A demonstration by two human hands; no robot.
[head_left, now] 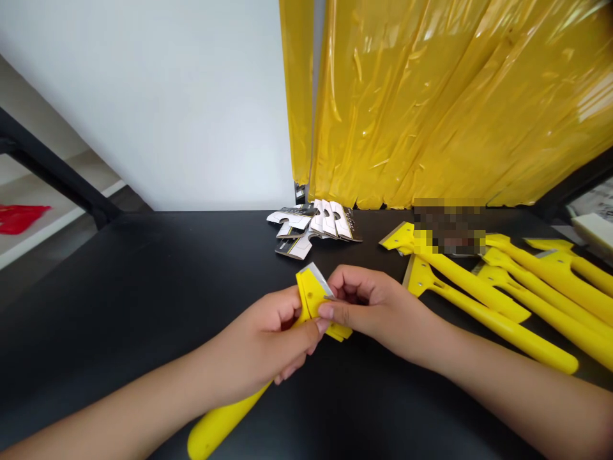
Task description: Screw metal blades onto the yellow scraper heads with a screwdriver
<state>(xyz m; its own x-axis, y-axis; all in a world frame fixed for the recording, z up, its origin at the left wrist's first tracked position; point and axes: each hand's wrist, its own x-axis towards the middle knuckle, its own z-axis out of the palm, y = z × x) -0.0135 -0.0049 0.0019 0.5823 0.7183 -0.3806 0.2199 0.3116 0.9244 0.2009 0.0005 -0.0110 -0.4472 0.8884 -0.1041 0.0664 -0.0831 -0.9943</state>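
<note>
A yellow long-handled scraper [225,425] is held above the black table, its handle slanting down to the lower left. My left hand [275,335] is closed around it just below the head, thumb on top. The scraper's head tilts upward, with a grey metal blade along its edge. My right hand [368,300] pinches the blade side of the head between thumb and fingers. A small thin metal piece shows by the right thumb; its kind is unclear. The right fingertips are partly hidden behind the head.
Folded black-and-white cards [306,230] lie piled at the table's back edge. Several other yellow scrapers [502,326] lie on the right, near a blurred-out patch. A white panel [191,102] and yellow plastic sheeting [431,102] stand behind the black table [96,306].
</note>
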